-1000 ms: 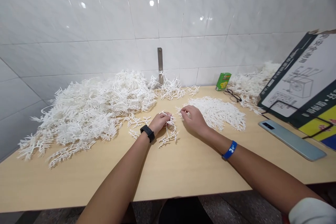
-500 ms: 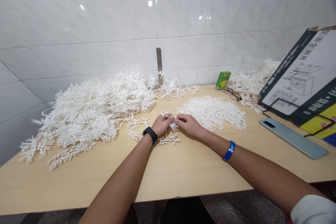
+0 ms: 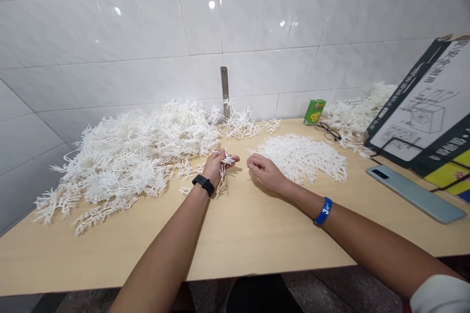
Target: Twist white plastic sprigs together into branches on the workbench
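My left hand, with a black watch at the wrist, holds a white branched piece that hangs down from the fingers; small white tips show over the palm. To its right, my right hand has its fingers curled together, and whether anything is between them is hidden. A neat flat pile of white pieces lies just beyond the right hand. The large tangled heap of white branches spreads out on the left. Loose pieces lie beside the left hand.
Against the tiled wall stand a metal strip and a small white cluster. At the right are a green box, glasses, another white heap, a phone and a large printed carton on the table.
My hands have moved apart, the left one slightly leftward with its palm more turned up. The branched piece below it has been lifted and now hangs from the left hand.
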`<action>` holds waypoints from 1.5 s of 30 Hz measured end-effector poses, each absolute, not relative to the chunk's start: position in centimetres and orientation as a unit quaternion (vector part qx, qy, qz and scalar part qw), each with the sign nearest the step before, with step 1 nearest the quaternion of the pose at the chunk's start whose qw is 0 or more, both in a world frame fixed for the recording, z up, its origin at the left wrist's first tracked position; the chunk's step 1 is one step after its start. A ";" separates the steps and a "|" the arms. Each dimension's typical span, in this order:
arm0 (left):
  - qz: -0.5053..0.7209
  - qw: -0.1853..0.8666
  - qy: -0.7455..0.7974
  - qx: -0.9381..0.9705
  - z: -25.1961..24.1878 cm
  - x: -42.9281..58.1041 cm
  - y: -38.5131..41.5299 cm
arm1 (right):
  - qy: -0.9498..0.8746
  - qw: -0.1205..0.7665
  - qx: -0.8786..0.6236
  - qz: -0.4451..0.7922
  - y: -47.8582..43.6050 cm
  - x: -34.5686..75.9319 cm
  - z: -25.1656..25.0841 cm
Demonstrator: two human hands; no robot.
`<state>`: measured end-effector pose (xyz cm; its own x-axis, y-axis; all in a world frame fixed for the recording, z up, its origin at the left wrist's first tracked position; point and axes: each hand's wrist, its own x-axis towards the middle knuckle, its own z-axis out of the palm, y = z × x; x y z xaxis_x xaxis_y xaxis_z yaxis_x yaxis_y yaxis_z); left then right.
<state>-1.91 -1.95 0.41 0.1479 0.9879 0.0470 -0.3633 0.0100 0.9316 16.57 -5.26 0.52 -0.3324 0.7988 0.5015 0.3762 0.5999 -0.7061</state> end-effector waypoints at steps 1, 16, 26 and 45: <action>0.551 0.612 0.363 0.437 0.4 -2.1 -1.9 | -0.773 0.444 -0.400 0.211 -5.1 16.8 0.5; 0.430 0.557 0.386 0.597 0.6 -1.2 -3.1 | -0.722 0.503 -0.449 0.158 -5.0 17.2 1.2; 0.416 0.557 0.372 0.615 0.1 -0.8 -3.0 | -0.784 0.426 -0.420 0.167 -4.8 16.7 0.2; 0.486 0.635 0.312 0.512 -0.4 0.0 -3.0 | -0.748 0.424 -0.393 0.327 -4.9 16.9 0.6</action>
<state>-0.01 -2.96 -0.35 0.3322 0.9378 0.1011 -0.2979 0.0027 0.9546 16.92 -4.95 0.60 -0.3326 0.8643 0.3773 0.3100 0.4781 -0.8218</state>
